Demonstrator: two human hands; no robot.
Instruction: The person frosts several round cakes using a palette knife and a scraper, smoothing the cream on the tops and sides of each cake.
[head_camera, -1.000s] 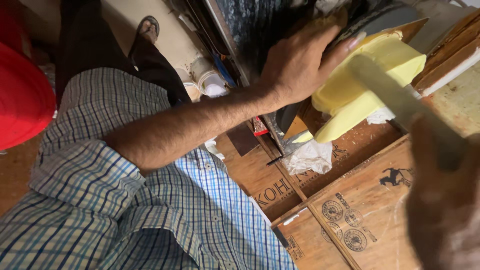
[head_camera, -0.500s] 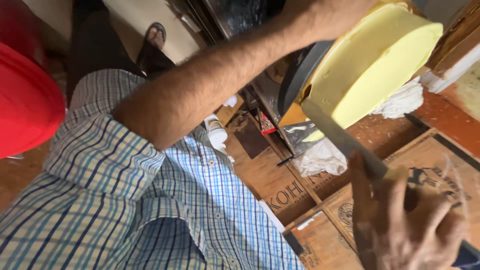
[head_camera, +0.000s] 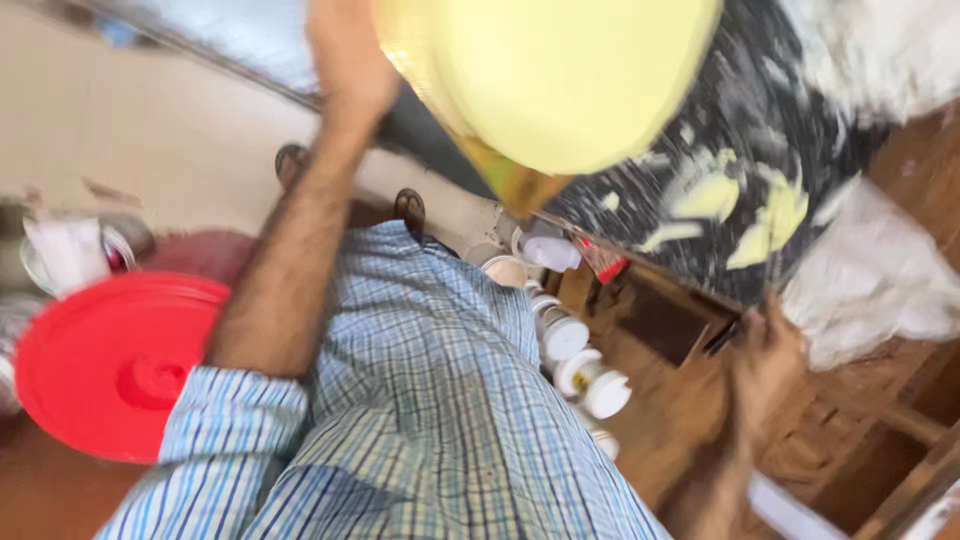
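My left hand (head_camera: 345, 55) is raised at the top of the view and grips the edge of a large pale yellow round block (head_camera: 560, 70), which is held up above a black slab (head_camera: 790, 110) smeared with yellow bits. Lower right, my right hand (head_camera: 765, 360) hovers over wooden boards, near the slab's front edge. It is badly blurred, with something small and dark by its fingers. I cannot make out what it holds.
A red round lid (head_camera: 110, 360) lies at the left on the floor. Several white-capped bottles (head_camera: 585, 375) stand by my checked shirt. A crumpled white cloth (head_camera: 870, 270) lies right of the slab. Wooden crates (head_camera: 880, 450) fill the lower right.
The view has swung left and down. My left hand has lifted the yellow block higher. My right hand has dropped away from it, and the long flat blade no longer shows clearly.
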